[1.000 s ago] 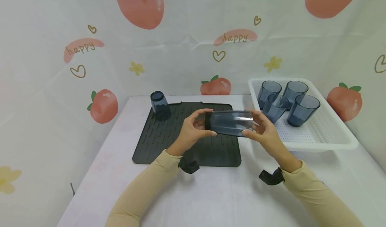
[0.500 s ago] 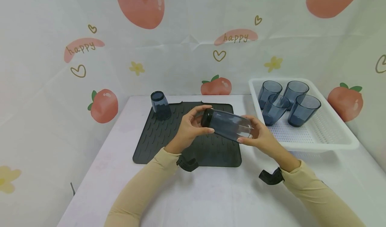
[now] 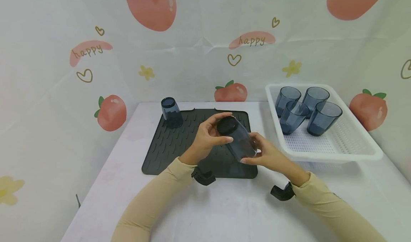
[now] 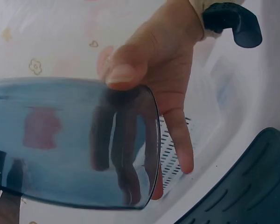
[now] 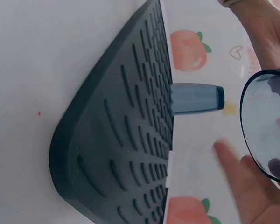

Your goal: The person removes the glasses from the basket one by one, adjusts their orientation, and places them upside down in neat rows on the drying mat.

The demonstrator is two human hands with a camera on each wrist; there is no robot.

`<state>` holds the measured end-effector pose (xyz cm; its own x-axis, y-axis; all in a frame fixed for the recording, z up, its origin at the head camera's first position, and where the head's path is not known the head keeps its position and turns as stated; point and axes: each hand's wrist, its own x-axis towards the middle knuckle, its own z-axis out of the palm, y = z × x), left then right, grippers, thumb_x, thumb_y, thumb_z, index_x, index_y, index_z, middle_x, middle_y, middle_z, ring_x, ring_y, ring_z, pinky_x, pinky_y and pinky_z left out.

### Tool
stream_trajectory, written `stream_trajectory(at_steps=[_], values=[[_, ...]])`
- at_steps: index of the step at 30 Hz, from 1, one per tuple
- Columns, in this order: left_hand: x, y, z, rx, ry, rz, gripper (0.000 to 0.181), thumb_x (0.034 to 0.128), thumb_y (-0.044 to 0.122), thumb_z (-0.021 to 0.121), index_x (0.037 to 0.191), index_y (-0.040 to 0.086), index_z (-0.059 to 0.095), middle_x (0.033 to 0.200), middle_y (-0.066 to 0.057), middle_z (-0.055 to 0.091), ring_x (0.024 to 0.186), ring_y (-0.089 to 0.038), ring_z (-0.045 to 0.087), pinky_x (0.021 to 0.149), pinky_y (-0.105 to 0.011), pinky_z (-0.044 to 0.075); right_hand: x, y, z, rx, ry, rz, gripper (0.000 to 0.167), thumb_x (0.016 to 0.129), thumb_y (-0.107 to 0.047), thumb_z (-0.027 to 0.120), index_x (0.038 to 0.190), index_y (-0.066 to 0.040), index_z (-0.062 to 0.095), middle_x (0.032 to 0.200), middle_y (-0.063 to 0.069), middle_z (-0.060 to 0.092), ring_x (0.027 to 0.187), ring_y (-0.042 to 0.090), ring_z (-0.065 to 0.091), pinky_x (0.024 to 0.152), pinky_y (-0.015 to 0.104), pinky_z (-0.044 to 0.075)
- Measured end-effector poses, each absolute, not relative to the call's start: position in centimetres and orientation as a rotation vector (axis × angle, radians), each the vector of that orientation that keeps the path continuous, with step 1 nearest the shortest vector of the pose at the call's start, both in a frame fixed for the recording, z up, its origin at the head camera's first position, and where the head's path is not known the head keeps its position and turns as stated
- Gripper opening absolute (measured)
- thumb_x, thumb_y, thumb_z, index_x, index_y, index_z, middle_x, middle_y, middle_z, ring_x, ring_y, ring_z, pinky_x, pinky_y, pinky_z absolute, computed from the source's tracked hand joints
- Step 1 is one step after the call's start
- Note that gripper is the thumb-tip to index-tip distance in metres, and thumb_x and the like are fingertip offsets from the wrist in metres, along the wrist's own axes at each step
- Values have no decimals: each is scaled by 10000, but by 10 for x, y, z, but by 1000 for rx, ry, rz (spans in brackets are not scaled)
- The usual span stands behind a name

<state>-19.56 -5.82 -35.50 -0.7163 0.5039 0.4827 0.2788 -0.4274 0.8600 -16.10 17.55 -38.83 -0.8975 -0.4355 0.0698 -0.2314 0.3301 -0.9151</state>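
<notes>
One tinted cup [image 3: 239,142] in head view, aloft over the black mat [image 3: 176,145]: left hand [image 3: 205,138] grips the base, right hand [image 3: 264,154] pinches the rim end. Was nearer level half a second ago; base now up, rim down-right, so probably mid-flip to match the upturned cup [image 3: 172,112] on the mat. Left wrist view: right hand's thumb on the wall near rim, fingers seen through glass, inside or behind unclear. Right wrist view: rim between both hands, some fingers blurred.
</notes>
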Motion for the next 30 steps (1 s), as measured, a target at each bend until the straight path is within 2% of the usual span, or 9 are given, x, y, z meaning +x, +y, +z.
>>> stream_trajectory(at_steps=[4,8,13,16,22,27,30], values=[[-196,-58,-355,1109,1604,2281,697,803,7,765,1395,-80,408,1262,-64,536,1131,-151,587,928,-265,535,-159,172,-387,-591,2416,-1570,824,791,-172,809,1423,8,311,1384,223,422,1239,423,489,912,416,547],[-196,-59,-354,1097,1640,2284,756,799,99,797,1413,-75,392,1281,-64,528,1141,-148,583,933,-259,530,-155,173,-384,-594,2424,-1555,860,810,-180,795,1460,6,262,1437,249,356,1273,448,450,991,524,480],[-198,-62,-352,1083,1688,2306,795,796,180,813,1429,-50,391,1330,-27,524,1166,-145,569,943,-254,520,-154,176,-384,-564,2426,-1555,812,829,-192,777,1455,-27,287,1389,233,409,1251,433,481,992,558,466],[-199,-64,-352,1068,1715,2322,784,796,172,812,1429,-41,400,1365,-34,514,1170,-139,566,947,-252,514,-154,179,-385,-542,2429,-1547,780,841,-201,767,1442,-22,304,1373,231,441,1240,436,497,984,569,468],[-203,-67,-348,1028,1731,2349,723,796,32,777,1422,-33,420,1402,-157,476,1160,-145,572,938,-245,518,-155,184,-389,-528,2449,-1491,636,888,-213,718,1395,-8,394,1307,218,530,1171,381,563,969,505,501],[-208,-70,-346,975,1743,2358,713,785,-81,728,1426,-15,423,1349,-59,517,1153,-154,575,935,-262,522,-156,186,-391,-528,2473,-1452,520,917,-214,679,1338,13,475,1224,196,595,1099,326,611,945,506,512],[-211,-72,-344,952,1762,2361,707,783,-137,692,1426,-14,425,1352,-56,516,1153,-154,574,940,-267,520,-157,186,-393,-552,2484,-1441,452,928,-191,662,1293,33,517,1184,194,621,1059,314,627,898,456,544]])
